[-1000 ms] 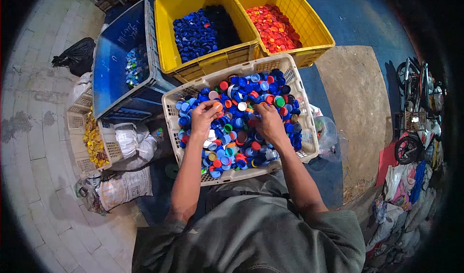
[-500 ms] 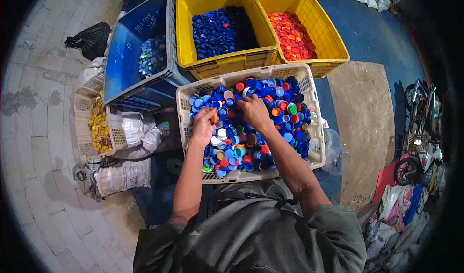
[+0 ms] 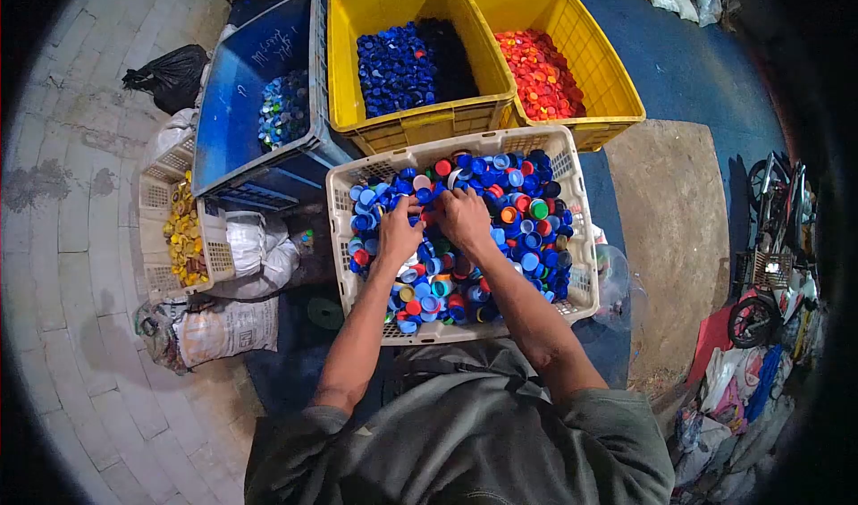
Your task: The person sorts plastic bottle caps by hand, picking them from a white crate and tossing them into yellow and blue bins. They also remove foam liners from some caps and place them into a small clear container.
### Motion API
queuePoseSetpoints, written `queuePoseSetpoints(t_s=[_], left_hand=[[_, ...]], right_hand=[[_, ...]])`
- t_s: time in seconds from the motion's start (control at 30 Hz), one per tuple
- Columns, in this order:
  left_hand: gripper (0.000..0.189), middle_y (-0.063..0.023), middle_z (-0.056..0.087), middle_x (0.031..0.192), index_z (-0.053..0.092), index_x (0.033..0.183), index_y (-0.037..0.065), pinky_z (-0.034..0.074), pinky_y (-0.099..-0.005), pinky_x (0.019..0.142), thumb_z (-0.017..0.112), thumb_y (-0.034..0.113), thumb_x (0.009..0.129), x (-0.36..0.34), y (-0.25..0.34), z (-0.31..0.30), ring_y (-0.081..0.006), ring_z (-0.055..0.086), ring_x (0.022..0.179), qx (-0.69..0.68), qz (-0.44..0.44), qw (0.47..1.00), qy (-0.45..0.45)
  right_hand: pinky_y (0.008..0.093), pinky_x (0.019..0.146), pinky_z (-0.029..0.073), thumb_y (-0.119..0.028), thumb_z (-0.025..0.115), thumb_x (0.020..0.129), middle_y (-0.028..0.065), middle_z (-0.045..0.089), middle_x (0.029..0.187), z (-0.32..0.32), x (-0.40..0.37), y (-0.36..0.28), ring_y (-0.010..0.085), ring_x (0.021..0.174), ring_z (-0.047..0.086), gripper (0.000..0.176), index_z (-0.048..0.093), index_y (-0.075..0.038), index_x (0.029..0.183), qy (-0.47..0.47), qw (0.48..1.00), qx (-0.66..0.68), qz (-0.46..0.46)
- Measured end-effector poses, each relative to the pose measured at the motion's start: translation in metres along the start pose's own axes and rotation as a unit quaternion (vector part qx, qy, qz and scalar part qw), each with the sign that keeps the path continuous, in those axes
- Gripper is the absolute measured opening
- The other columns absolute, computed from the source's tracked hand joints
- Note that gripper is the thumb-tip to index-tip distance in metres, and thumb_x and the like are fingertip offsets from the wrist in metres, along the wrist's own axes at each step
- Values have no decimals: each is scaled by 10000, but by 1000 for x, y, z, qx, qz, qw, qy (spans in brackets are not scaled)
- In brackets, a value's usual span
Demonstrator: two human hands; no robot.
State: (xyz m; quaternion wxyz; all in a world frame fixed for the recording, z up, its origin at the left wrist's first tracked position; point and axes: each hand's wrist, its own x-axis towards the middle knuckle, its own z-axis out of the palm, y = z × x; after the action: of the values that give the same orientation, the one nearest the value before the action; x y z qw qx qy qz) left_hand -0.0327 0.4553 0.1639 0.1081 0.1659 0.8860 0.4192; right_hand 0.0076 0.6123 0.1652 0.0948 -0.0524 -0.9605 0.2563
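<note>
A light perforated crate point(image 3: 584, 277) full of mixed bottle caps point(image 3: 527, 259) stands before my body, mostly blue with some red, white, green and orange ones. My left hand point(image 3: 399, 232) is in the caps left of the crate's middle, its fingers bent around or over something I cannot make out. Close beside it on the right, my right hand point(image 3: 463, 219) reaches down into the caps, fingertips hidden among them. The two hands are nearly touching.
Behind the crate stand a blue bin point(image 3: 214, 130) with blue and pale caps, a yellow bin point(image 3: 344, 67) with dark blue caps and another yellow bin point(image 3: 617, 85) with red caps. Left are a crate of yellow caps point(image 3: 152, 237) and sacks point(image 3: 228, 329).
My left hand has moved right and slightly down, closer to my right hand. The orange cap near its fingertips no longer shows. My right hand has shifted slightly down.
</note>
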Motion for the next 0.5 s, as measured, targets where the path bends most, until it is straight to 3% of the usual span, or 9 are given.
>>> queuePoseSetpoints(t_s=[0.17, 0.37, 0.4, 0.5], left_hand=[[477, -147, 693, 1021, 567, 1148, 24, 513, -400, 803, 759, 37, 711, -2, 0, 1, -314, 664, 967, 18, -4, 1000, 4], [450, -131, 694, 943, 575, 1129, 23, 512, -392, 784, 760, 45, 719, 0, 3, 2, -304, 672, 912, 24, 7, 999, 26], [442, -127, 694, 928, 577, 1124, 23, 512, -389, 777, 759, 44, 722, 2, 3, 4, -301, 674, 897, 25, 7, 999, 32], [384, -143, 686, 932, 582, 1108, 22, 516, -407, 773, 728, 52, 754, 8, 14, 6, -329, 664, 888, -25, 9, 999, 22]], right_hand=[[456, 737, 488, -179, 696, 748, 119, 653, 826, 5, -1, 9, 344, 841, 611, 174, 639, -58, 859, 19, 1000, 23, -6], [397, 723, 521, -98, 752, 725, 129, 696, 844, -33, -14, 21, 299, 774, 672, 276, 670, -13, 975, -8, 959, 253, 126], [296, 629, 496, -102, 788, 739, 62, 679, 760, -39, -18, 23, 137, 680, 623, 305, 679, -31, 1014, -25, 954, 255, 156], [267, 603, 474, -74, 786, 743, 19, 644, 728, -44, -31, 26, 96, 664, 577, 291, 674, -21, 1006, -14, 930, 322, 176]])
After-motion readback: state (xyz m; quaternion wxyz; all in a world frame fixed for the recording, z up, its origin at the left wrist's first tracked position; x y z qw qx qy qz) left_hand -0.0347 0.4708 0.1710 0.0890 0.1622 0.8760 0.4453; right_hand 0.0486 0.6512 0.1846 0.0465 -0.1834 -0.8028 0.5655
